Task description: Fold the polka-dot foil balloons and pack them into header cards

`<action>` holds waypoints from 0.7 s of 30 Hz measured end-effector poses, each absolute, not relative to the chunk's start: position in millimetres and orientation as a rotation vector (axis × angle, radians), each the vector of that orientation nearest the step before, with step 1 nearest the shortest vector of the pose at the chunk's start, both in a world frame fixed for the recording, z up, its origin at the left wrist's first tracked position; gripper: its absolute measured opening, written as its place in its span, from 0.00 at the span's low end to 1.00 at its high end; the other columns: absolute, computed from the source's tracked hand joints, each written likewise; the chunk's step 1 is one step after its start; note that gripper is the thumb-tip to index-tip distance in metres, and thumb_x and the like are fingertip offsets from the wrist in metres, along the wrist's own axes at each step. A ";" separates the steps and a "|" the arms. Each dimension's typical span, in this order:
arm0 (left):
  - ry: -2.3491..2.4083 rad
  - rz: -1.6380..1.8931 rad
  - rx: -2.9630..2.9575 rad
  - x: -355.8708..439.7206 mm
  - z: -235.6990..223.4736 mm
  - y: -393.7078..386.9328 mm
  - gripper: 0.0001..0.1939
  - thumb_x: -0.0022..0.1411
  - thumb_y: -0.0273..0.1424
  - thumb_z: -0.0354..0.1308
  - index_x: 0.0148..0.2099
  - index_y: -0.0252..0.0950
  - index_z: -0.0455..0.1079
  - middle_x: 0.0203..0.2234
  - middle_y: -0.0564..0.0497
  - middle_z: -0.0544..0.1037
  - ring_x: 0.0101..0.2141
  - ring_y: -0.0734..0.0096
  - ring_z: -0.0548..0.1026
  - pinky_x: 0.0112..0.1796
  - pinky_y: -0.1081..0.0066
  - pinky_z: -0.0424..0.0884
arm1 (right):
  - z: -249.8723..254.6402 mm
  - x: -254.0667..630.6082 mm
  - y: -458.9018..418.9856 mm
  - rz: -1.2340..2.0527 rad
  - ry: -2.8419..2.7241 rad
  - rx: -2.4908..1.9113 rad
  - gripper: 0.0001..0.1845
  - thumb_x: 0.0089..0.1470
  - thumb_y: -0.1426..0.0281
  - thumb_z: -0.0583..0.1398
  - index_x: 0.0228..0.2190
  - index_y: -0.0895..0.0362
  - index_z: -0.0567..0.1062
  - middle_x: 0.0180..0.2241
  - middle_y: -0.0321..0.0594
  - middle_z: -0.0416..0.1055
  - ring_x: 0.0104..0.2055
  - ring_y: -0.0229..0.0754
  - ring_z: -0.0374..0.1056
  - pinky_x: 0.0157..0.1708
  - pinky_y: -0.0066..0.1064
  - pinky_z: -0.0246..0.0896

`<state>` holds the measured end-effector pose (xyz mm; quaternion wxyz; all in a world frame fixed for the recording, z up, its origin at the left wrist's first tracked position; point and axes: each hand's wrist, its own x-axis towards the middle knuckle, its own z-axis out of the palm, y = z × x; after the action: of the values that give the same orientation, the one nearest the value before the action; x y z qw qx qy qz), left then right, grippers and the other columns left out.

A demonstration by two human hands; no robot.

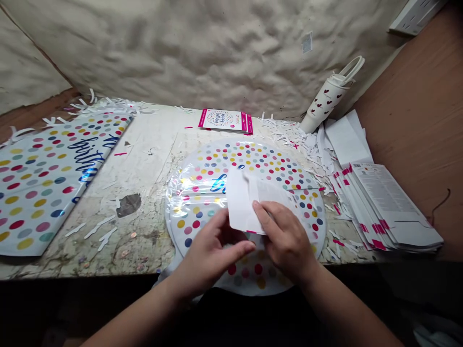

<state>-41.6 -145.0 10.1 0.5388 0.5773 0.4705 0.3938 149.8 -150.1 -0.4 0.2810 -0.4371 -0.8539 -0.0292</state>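
A flat round foil balloon [202,221] with coloured dots and blue lettering lies on the table in front of me. Over its middle, my right hand [285,241] grips a folded white card [240,207] with the thumb on top. Pink shows along the card's lower edge, and grey print on its right part. My left hand [217,255] is at the card's lower left corner, thumb stretched out and fingers curved apart from it. Its fingertips are partly hidden, so any touch on the card is unclear.
On the left lies a folded dotted balloon [39,188] with blue lettering. Pink-and-white printed packets [226,120] sit at the back. A white tumbler [325,101] with hearts leans at the right, near paper scraps [289,132] and a stack of printed cards [387,202].
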 end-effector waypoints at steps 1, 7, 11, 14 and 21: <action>1.220 1.063 1.559 -50.7 10.6 -142.4 0.28 0.53 0.33 0.62 0.55 0.39 0.57 0.48 0.42 0.71 0.44 0.60 0.72 0.42 0.63 0.72 | -6.3 147.0 -144.7 -0.059 -2.221 -1.078 0.27 0.54 0.77 0.51 0.57 0.56 0.60 0.46 0.49 0.67 0.51 0.48 0.62 0.49 0.44 0.60; 0.903 0.785 2.789 -94.4 -12.0 -130.8 0.16 0.62 0.24 0.49 0.50 0.41 0.67 0.50 0.46 0.71 0.53 0.57 0.66 0.53 0.54 0.61 | -30.7 164.3 -138.8 -0.004 -2.358 -0.794 0.16 0.55 0.75 0.53 0.44 0.59 0.73 0.39 0.47 0.72 0.46 0.47 0.66 0.45 0.46 0.63; 0.779 0.442 2.952 -84.8 -30.8 -143.4 0.15 0.63 0.22 0.43 0.46 0.29 0.69 0.46 0.36 0.73 0.48 0.50 0.70 0.44 0.54 0.70 | -40.2 160.0 -163.0 -0.193 -2.526 -0.802 0.14 0.55 0.80 0.51 0.40 0.65 0.74 0.42 0.54 0.72 0.51 0.54 0.63 0.45 0.48 0.64; 0.752 0.457 2.974 -76.0 -33.4 -149.2 0.14 0.64 0.22 0.44 0.42 0.28 0.71 0.45 0.35 0.74 0.46 0.49 0.71 0.44 0.52 0.70 | -39.5 154.2 -175.6 -0.197 -2.538 -0.865 0.14 0.55 0.80 0.52 0.42 0.65 0.73 0.41 0.53 0.73 0.47 0.52 0.67 0.44 0.45 0.66; 0.778 0.417 2.899 -78.4 -39.5 -149.2 0.17 0.64 0.21 0.43 0.51 0.29 0.67 0.49 0.33 0.70 0.51 0.44 0.67 0.45 0.48 0.68 | -41.3 156.5 -174.9 -0.172 -2.539 -0.999 0.14 0.55 0.79 0.52 0.42 0.65 0.72 0.41 0.53 0.73 0.47 0.51 0.66 0.42 0.43 0.67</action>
<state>-78.4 -149.2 -39.5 0.0554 0.9551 0.2565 0.1375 156.5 -174.9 -41.3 0.2025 -0.3580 -0.9094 -0.0617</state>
